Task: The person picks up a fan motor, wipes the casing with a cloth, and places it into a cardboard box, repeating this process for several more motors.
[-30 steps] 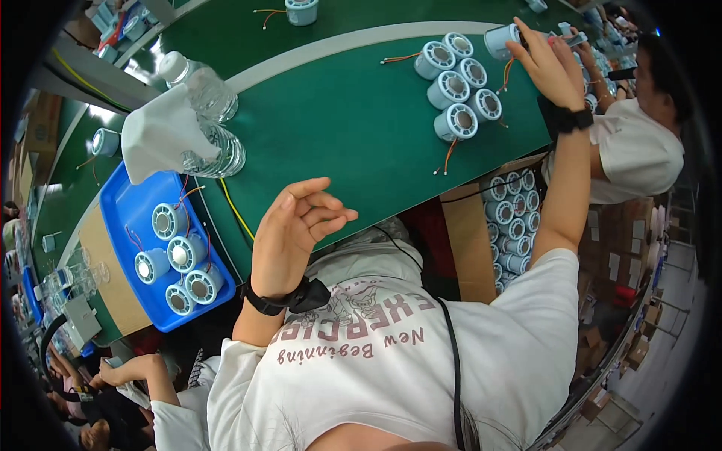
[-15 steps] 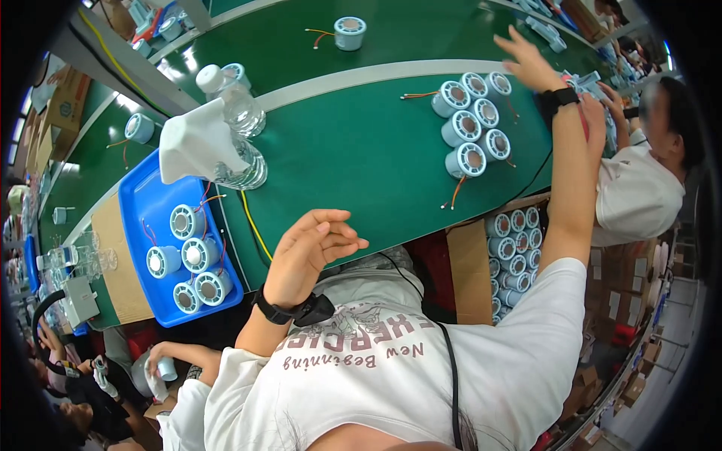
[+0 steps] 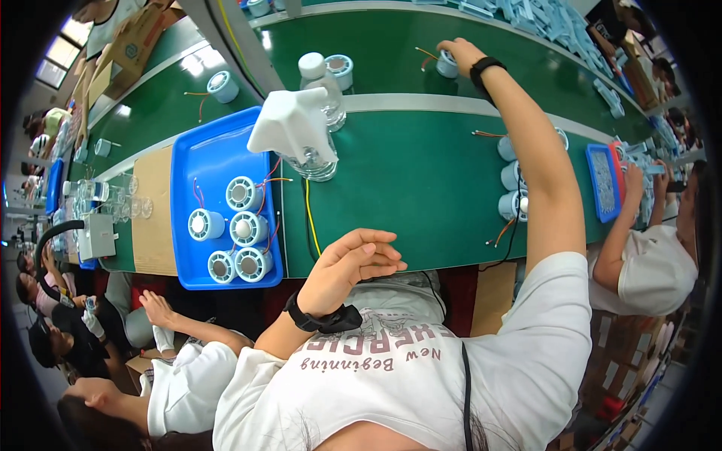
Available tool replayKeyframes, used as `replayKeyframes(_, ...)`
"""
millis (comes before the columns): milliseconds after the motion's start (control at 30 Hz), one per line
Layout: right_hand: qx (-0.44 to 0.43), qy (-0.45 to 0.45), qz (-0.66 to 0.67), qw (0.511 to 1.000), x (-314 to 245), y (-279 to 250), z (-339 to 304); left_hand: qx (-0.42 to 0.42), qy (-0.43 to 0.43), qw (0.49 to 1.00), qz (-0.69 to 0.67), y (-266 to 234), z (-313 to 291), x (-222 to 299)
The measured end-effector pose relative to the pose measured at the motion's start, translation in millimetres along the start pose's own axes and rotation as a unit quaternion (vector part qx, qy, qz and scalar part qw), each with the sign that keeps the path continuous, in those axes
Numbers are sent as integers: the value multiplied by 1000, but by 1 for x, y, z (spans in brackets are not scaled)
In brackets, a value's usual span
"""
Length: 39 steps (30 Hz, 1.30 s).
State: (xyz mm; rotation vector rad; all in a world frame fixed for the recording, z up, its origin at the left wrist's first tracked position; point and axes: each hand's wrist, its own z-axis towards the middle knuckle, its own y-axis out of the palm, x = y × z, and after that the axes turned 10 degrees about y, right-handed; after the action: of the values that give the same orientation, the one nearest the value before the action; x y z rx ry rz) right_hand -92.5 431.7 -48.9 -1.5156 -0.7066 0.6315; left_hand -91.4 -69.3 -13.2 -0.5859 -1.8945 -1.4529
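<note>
My right hand (image 3: 465, 57) reaches across to the far green strip, its fingers closed over the top of a light-blue round motor unit (image 3: 447, 68) with thin red and orange wires. The unit still appears to rest on the surface. My left hand (image 3: 355, 264) hovers over the near table edge, palm inward, fingers loosely bent and apart, holding nothing. Beneath my right forearm stands a group of similar motor units (image 3: 511, 177), partly hidden by the arm. To the left, a blue tray (image 3: 218, 143) holds several more units.
Clear plastic bottles (image 3: 314, 161), one draped with white cloth (image 3: 289, 124), stand between tray and green table (image 3: 398, 188). A metal post (image 3: 233, 45) rises behind them. A cardboard box (image 3: 492, 301) sits below the table edge. Co-workers sit on both sides; light-blue parts (image 3: 556, 30) lie far right.
My right hand has moved left from beyond the grouped units and closed on the motor unit on the far strip. My left hand keeps its pose. The whole view has turned.
</note>
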Motion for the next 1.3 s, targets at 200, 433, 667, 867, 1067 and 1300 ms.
replayKeyframes(200,-93,-179,192,961,-47,-95,-115,26,50,996,69,11,1,1)
replayKeyframes(433,-309,-164,282,893,-89,-142,-256,50,178,979,92,45,37,-5)
replayKeyframes(667,-252,-131,501,818,-66,-129,-303,-127,67,989,-33,45,35,-18)
replayKeyframes(867,-184,-318,357,859,-63,-122,-309,-163,-79,978,-100,55,35,-7)
replayKeyframes(1067,-197,-312,370,853,-65,-122,-309,-130,-101,969,-185,59,35,-12)
replayKeyframes(1300,-273,-220,376,858,-62,-116,-310,-169,-74,982,-25,57,36,-11)
